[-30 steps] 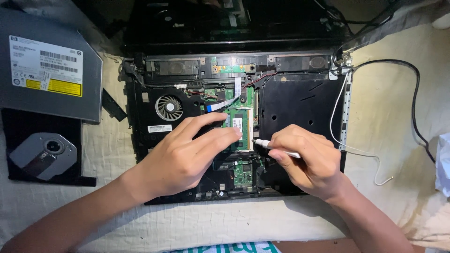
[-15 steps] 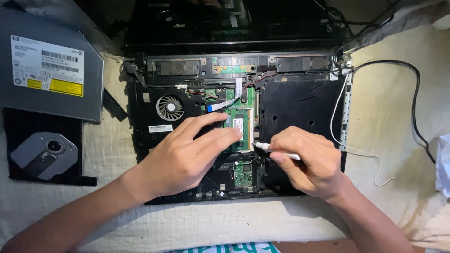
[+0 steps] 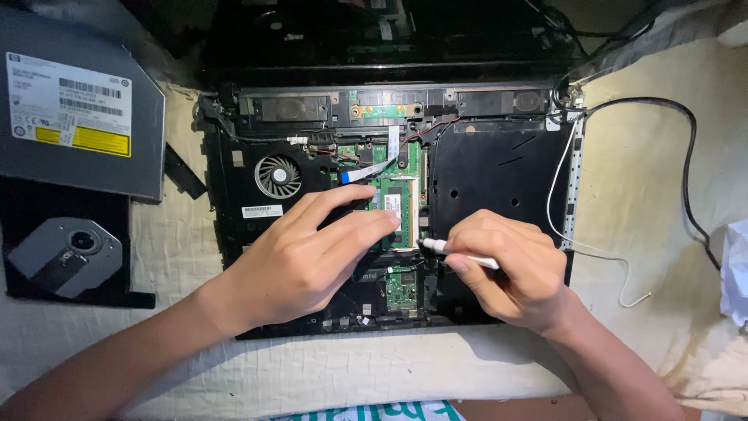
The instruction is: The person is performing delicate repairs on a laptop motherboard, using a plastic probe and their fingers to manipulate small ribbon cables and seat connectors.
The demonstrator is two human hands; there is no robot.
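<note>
left hand (image 3: 300,261) lying flat on opened laptop (image 3: 499,164), fingers spread, gripping nothing, fingertips (image 3: 389,221) pressing on green memory card (image 3: 399,204) at laptop's middle. right hand (image 3: 510,269) pinching white tool (image 3: 456,252), tip touching card's right edge. fan (image 3: 278,175) sitting upper left of hand. disc drive (image 3: 74,109) lying on cloth at far left.
</note>
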